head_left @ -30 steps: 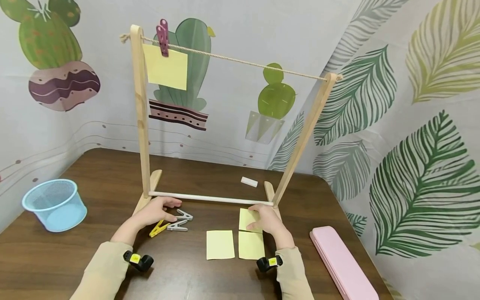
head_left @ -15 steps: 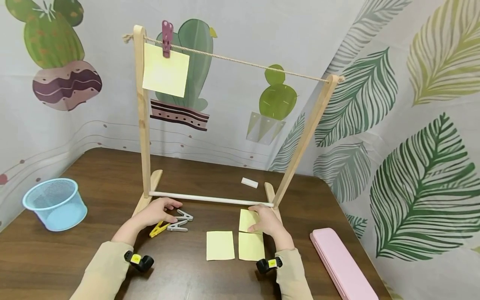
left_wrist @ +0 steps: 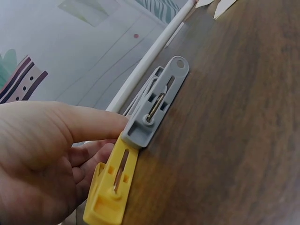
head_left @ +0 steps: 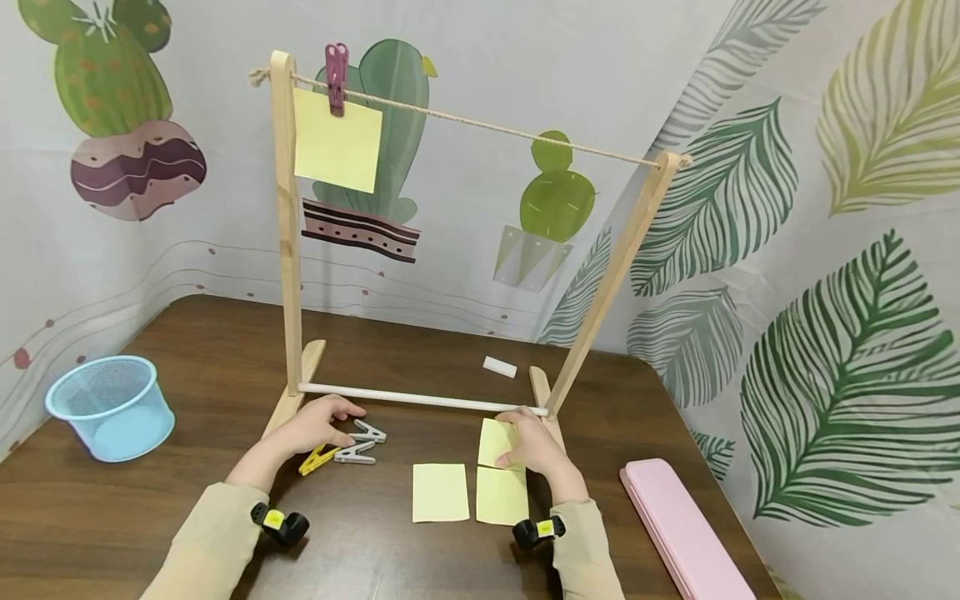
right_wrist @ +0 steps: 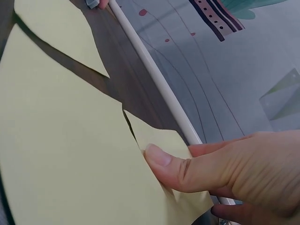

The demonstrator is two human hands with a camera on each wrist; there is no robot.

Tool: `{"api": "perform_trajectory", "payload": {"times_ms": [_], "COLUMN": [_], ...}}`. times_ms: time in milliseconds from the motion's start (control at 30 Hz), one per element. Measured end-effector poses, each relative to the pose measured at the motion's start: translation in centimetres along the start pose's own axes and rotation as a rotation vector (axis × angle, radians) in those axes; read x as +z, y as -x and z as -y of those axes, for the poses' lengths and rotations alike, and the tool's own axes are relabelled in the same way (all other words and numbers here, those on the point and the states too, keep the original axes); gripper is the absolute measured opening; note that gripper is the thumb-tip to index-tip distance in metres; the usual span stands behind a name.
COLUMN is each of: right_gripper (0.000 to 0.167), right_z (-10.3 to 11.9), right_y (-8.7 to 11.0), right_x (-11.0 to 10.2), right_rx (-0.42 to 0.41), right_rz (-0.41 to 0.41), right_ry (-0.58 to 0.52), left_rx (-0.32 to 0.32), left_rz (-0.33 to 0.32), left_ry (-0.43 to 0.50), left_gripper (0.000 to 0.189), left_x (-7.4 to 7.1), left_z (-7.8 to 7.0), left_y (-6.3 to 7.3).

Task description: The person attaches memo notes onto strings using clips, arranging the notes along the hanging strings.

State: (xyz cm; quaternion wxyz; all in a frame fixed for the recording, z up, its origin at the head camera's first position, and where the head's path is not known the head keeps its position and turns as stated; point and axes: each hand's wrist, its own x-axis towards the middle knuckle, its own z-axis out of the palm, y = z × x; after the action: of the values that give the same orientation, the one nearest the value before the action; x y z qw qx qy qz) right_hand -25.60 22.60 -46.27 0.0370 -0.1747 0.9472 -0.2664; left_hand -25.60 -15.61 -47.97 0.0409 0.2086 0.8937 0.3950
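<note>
My left hand (head_left: 313, 427) lies loosely bent at the clothespins, with its thumb at the grey clothespin (left_wrist: 159, 103). A yellow clothespin (left_wrist: 111, 190) lies beside that thumb, and a second grey clothespin (head_left: 355, 452) is in the head view. My right hand (head_left: 534, 442) rests over a pale yellow paper square (head_left: 491, 437); its thumb touches the paper and its fingers reach the far edge, partly hidden. Two more yellow squares lie flat, a near one (head_left: 502, 497) and a left one (head_left: 440, 493). Another hanging yellow square (head_left: 337, 146) is held on the cord by a purple clothespin (head_left: 337, 79).
A wooden frame (head_left: 288, 233) stands behind the hands, with a cord (head_left: 480, 125) across its top and a white rod (head_left: 420, 402) low down. A blue mesh basket (head_left: 112, 417) stands left, a pink case (head_left: 682, 529) right. A small white block (head_left: 499, 367) lies behind the rod.
The hanging yellow square and its purple clothespin swing slightly on the cord. The head view has shifted a little. Both hands stay where they were.
</note>
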Motion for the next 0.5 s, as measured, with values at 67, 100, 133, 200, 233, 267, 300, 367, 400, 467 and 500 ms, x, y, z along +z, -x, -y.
{"api": "perform_trajectory", "payload": {"times_ms": [67, 100, 133, 200, 233, 267, 300, 367, 400, 467, 500], "right_gripper": [0.074, 0.074, 0.074, 0.074, 0.075, 0.075, 0.075, 0.075, 0.075, 0.076, 0.076], "right_z": [-0.10, -0.14, -0.19, -0.24, -0.27, -0.27, -0.23, -0.18, -0.15, -0.13, -0.12], "right_y": [-0.02, -0.01, -0.02, -0.02, -0.01, -0.01, 0.02, 0.05, 0.06, 0.06, 0.07], "right_x": [0.03, 0.04, 0.07, 0.07, 0.06, 0.04, 0.00, -0.05, -0.06, -0.07, -0.07], "right_rx": [0.006, 0.009, 0.009, 0.006, 0.000, -0.003, -0.007, -0.010, -0.007, -0.001, 0.003], "right_rz": [0.002, 0.003, 0.001, -0.001, -0.002, -0.003, -0.005, -0.011, -0.014, -0.022, -0.027], "right_ry": [-0.010, -0.012, -0.013, -0.014, -0.013, -0.014, -0.014, -0.017, -0.019, -0.015, -0.013], "left_rx": [-0.002, -0.002, -0.003, -0.008, -0.005, -0.004, -0.001, 0.001, 0.005, 0.009, 0.010], "left_rz": [-0.005, -0.006, -0.008, -0.014, -0.014, -0.015, -0.017, -0.021, -0.021, -0.023, -0.024], "left_ry": [-0.001, -0.003, -0.001, 0.001, -0.001, 0.001, 0.002, 0.006, 0.006, 0.010, 0.011], "left_gripper": [0.041, 0.041, 0.040, 0.039, 0.038, 0.038, 0.037, 0.036, 0.035, 0.034, 0.034], "left_x": [0.05, 0.06, 0.06, 0.07, 0.08, 0.08, 0.08, 0.10, 0.10, 0.09, 0.09], "left_z": [0.01, 0.00, -0.03, -0.09, -0.11, -0.14, -0.16, -0.20, -0.23, -0.26, -0.29], "left_y": [0.00, 0.01, 0.02, 0.04, 0.05, 0.07, 0.08, 0.10, 0.12, 0.15, 0.16]}}
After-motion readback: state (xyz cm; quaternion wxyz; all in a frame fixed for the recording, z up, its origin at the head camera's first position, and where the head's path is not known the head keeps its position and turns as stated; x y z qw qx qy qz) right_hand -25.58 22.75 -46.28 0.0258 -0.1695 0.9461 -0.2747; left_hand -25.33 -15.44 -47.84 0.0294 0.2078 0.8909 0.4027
